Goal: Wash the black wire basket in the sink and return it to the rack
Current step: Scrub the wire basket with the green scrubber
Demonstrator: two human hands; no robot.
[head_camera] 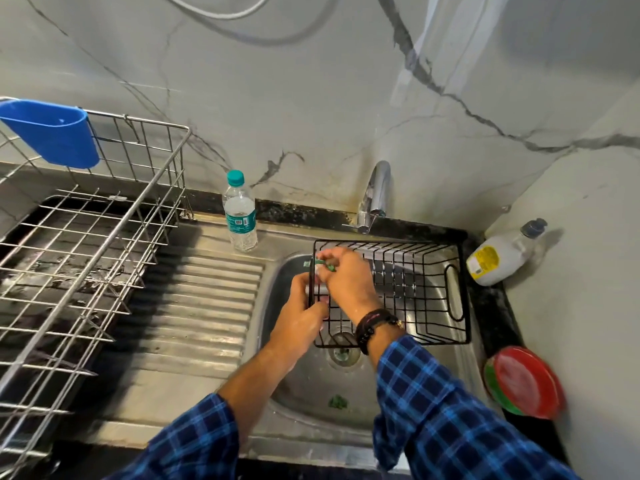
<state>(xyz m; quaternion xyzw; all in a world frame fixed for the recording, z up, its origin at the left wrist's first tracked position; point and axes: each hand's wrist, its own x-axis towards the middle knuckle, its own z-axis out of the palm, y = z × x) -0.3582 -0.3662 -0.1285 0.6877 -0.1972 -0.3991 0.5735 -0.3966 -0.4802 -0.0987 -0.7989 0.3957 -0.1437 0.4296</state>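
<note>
Both forearms reach forward. Left hand (304, 308) grips the black wire basket (412, 289) at its left edge. Right hand (346, 277), crossed just above it, pinches a green pad (329, 267).

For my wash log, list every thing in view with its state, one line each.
black wire basket: in the sink, held at its left end
left hand: grips the basket's left rim
right hand: pinches green scrubber against the rim
water bottle: upright, capped
soap bottle: lying tilted
faucet: no stream visible
dish rack: blue cup hung on its rim
plates: stacked
</note>
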